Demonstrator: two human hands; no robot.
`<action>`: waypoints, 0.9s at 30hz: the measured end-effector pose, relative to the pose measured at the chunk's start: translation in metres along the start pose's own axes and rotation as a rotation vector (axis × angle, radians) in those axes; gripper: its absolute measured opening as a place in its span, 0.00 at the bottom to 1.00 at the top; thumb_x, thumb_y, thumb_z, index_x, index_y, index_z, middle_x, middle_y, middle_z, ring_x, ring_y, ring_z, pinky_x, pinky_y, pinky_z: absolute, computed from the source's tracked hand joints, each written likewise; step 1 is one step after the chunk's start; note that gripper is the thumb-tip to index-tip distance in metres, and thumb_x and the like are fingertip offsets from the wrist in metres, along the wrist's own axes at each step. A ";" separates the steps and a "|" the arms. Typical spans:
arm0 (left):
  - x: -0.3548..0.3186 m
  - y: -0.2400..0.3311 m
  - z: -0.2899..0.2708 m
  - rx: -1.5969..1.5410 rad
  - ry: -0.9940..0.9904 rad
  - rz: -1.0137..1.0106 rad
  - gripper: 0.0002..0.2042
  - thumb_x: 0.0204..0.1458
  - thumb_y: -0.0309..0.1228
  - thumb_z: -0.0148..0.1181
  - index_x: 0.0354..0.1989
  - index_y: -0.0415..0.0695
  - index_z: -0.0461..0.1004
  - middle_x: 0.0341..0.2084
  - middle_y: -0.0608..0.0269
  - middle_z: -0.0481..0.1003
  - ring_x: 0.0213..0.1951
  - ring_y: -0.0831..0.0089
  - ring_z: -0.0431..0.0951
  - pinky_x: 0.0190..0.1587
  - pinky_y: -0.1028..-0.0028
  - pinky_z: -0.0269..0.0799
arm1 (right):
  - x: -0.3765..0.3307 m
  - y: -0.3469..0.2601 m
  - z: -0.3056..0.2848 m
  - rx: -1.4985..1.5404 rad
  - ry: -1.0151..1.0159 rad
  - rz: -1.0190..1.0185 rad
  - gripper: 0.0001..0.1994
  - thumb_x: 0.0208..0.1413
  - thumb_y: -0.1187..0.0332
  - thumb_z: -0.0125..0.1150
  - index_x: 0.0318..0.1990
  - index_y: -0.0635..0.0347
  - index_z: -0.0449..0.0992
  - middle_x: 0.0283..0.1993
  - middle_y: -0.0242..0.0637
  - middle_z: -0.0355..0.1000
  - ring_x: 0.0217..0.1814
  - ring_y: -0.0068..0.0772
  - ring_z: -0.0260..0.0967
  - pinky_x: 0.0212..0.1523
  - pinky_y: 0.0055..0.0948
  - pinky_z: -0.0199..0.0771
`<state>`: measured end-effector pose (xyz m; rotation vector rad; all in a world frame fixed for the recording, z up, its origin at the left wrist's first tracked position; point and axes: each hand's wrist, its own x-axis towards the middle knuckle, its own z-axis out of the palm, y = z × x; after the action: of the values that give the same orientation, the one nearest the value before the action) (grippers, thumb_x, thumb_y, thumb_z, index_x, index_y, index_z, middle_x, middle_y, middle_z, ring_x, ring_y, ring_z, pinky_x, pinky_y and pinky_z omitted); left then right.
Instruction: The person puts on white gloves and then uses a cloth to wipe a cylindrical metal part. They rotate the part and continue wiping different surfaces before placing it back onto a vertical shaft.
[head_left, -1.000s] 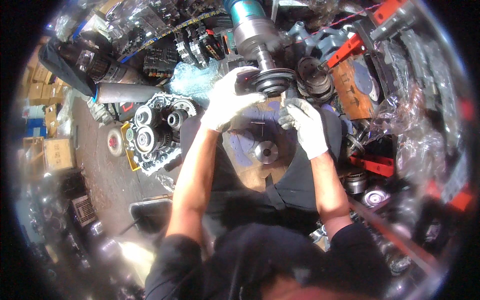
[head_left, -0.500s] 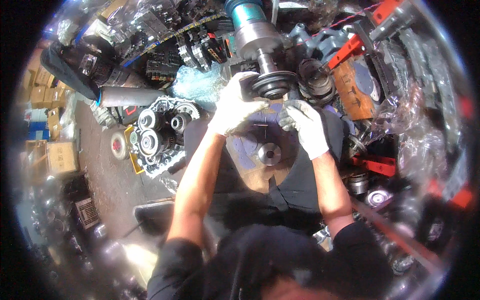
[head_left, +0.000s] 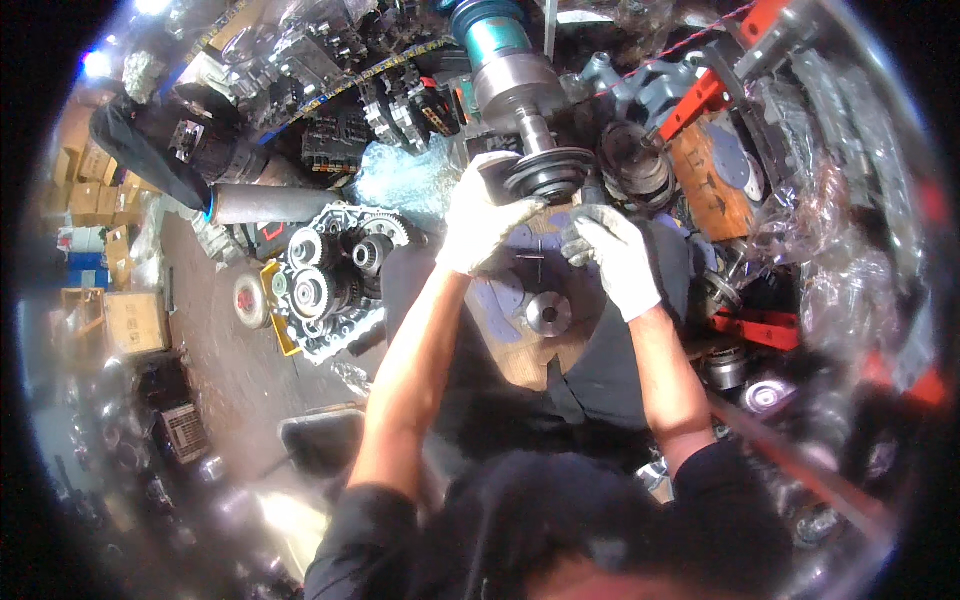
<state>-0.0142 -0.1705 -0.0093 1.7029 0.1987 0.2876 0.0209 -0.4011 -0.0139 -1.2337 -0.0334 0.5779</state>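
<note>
A black round stepped disc (head_left: 548,178) sits at the lower end of a metal shaft (head_left: 532,128), under a wide steel and teal cylinder (head_left: 498,52). My left hand (head_left: 488,220), in a white glove, grips the disc's left edge, thumb below and fingers partly hidden behind it. Just right of and below the disc is my right hand (head_left: 612,255), gloved in white with grey fingertips. Its fingers are bent together; whatever they hold is too small to make out. Beneath the hands, a steel ring (head_left: 548,314) with a centre hole lies on cardboard (head_left: 520,362) near purple pieces (head_left: 496,305).
To the left stands an open gear housing (head_left: 335,285) with several gears. Bubble wrap (head_left: 405,175) lies behind it. Right of the disc are stacked metal rings (head_left: 637,165), an orange-brown block (head_left: 708,180) and a red frame bar (head_left: 755,328). Clear plastic sheeting (head_left: 850,280) hangs farther right.
The whole view has shifted slightly, moving the scene a little right and down. Both hands keep nearly the same places by the disc.
</note>
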 end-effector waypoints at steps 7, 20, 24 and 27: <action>-0.001 0.001 -0.002 0.034 0.022 0.010 0.39 0.42 0.34 0.84 0.63 0.37 0.72 0.53 0.52 0.80 0.55 0.64 0.80 0.61 0.63 0.77 | -0.001 0.001 -0.001 0.000 -0.015 0.005 0.10 0.70 0.71 0.62 0.54 0.67 0.80 0.41 0.37 0.82 0.36 0.26 0.80 0.38 0.25 0.79; -0.004 0.008 -0.007 -0.005 -0.007 0.007 0.35 0.48 0.34 0.79 0.64 0.34 0.73 0.53 0.49 0.81 0.53 0.63 0.82 0.58 0.63 0.79 | 0.002 0.007 -0.005 0.063 -0.046 0.011 0.10 0.70 0.72 0.62 0.54 0.67 0.80 0.40 0.38 0.82 0.36 0.25 0.80 0.37 0.24 0.79; -0.005 0.014 -0.008 0.000 0.004 -0.023 0.28 0.53 0.37 0.78 0.61 0.41 0.77 0.50 0.54 0.83 0.51 0.66 0.82 0.55 0.65 0.79 | 0.003 0.006 -0.004 -0.008 -0.010 0.017 0.11 0.70 0.72 0.62 0.55 0.66 0.80 0.40 0.38 0.82 0.35 0.25 0.80 0.37 0.24 0.80; -0.006 0.017 -0.008 0.245 0.025 0.028 0.25 0.53 0.32 0.75 0.60 0.42 0.78 0.47 0.52 0.83 0.47 0.60 0.84 0.51 0.63 0.81 | 0.003 0.007 -0.004 0.003 -0.021 0.017 0.11 0.70 0.71 0.61 0.56 0.66 0.79 0.40 0.38 0.82 0.35 0.24 0.79 0.36 0.24 0.80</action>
<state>-0.0226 -0.1672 0.0085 1.9468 0.2357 0.3154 0.0221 -0.4022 -0.0225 -1.2257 -0.0396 0.6054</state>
